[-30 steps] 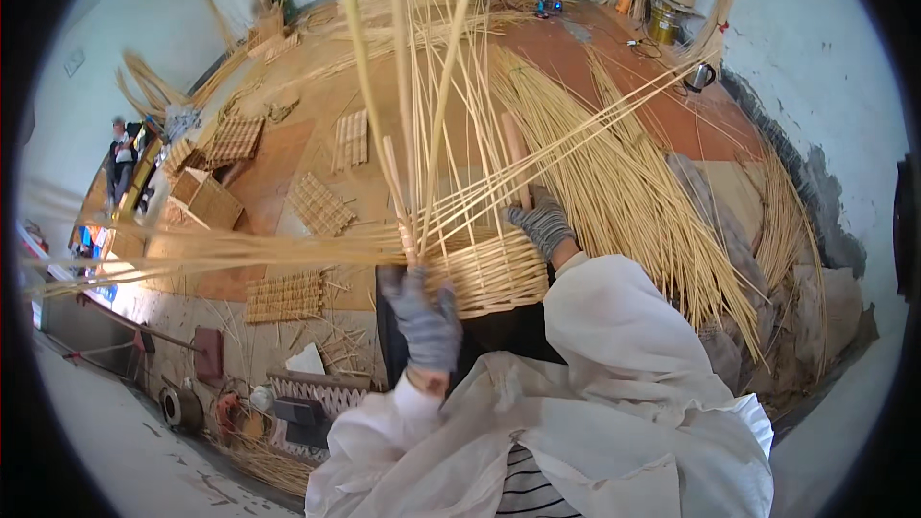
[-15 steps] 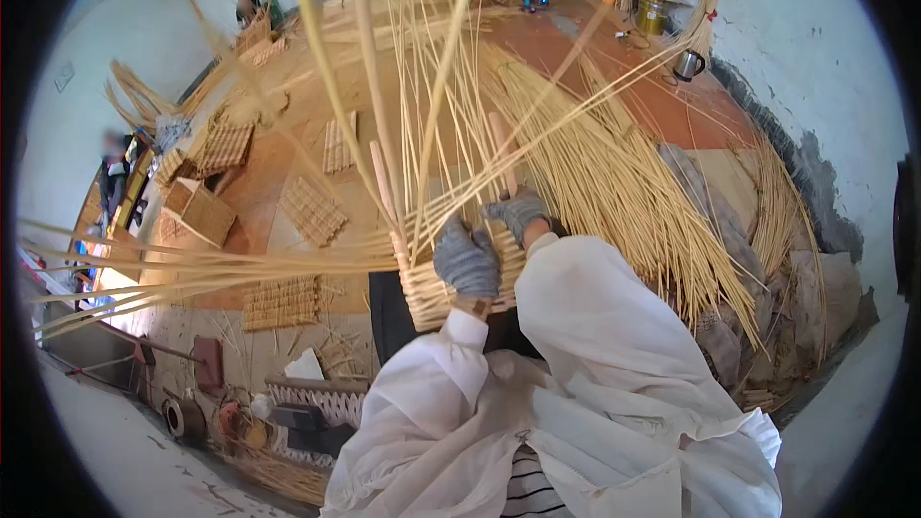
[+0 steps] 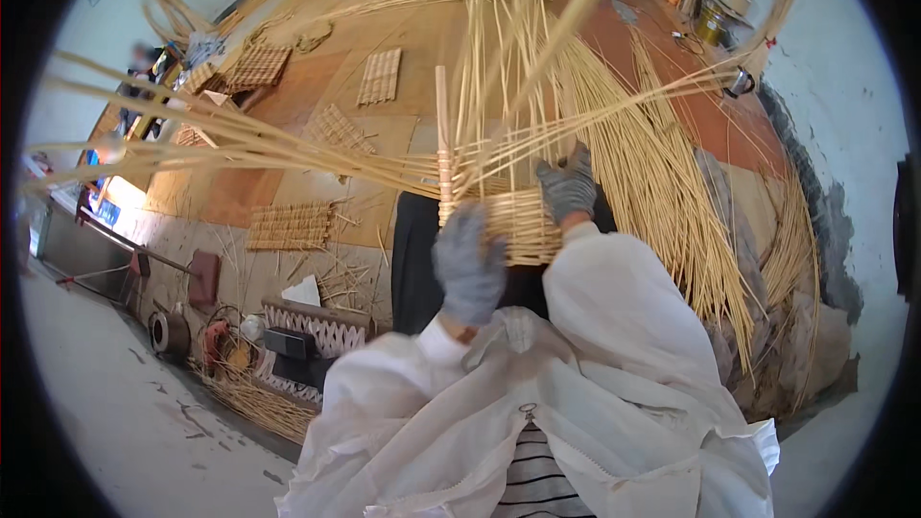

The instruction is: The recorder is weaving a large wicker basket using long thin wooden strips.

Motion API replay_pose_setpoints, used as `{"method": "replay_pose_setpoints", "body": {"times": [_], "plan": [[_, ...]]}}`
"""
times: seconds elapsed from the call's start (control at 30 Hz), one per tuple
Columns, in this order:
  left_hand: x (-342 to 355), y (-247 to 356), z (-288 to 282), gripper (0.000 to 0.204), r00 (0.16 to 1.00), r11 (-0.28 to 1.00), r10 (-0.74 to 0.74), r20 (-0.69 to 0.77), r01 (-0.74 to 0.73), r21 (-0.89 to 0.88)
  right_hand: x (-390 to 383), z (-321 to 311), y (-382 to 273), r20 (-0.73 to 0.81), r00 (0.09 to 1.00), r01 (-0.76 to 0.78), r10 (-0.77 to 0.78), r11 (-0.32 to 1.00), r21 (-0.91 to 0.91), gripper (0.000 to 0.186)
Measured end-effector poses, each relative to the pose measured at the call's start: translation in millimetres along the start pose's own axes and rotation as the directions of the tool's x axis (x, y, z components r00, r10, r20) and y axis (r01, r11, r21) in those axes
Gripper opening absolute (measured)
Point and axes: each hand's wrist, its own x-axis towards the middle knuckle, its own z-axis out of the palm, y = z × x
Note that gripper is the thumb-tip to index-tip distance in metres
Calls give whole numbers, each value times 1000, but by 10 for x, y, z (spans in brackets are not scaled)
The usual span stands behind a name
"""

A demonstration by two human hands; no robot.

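Note:
A small woven wicker panel [image 3: 523, 225] rests over my lap, with long pale rods rising from it and others fanning out to both sides. My right hand [image 3: 568, 187], in a grey glove, grips its right edge beside the upright stake there. In front of the panel's lower left part is my left hand [image 3: 470, 269], also grey-gloved; motion blurs its fingers, so its hold is unclear. A thicker stake [image 3: 443, 125] stands at the panel's left edge, wrapped by weaving. A bundle of loose rods [image 3: 460, 171] sweeps from the panel toward the left.
A large heap of wicker rods [image 3: 662, 182] lies on the floor to my right. Finished woven mats [image 3: 288, 227] lie on the left and ahead. A metal kettle [image 3: 741, 82] stands by the right wall. At lower left are a white latticed rack [image 3: 321, 326] and a round pot [image 3: 170, 334].
The panel has tipped and shows more of its woven face. My left hand has come down its left side, and my right hand has shifted to the right edge.

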Motion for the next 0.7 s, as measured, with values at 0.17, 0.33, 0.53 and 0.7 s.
{"method": "replay_pose_setpoints", "body": {"times": [0.17,0.33,0.53,0.7], "plan": [[-460,-803,168,74,768,525,-621,159,558,-643,-196,-246,-13,93,996,-22,4,982,186,52],[-26,-1067,195,86,783,535,-418,461,623,-571,-417,-526,-340,262,963,-71,-62,879,471,32],[176,-1181,220,64,841,662,-350,412,533,-527,151,-138,-490,498,765,144,-409,861,487,17],[281,-1189,291,49,838,750,-347,420,517,-413,495,704,-253,281,893,108,-351,774,624,22]]}}
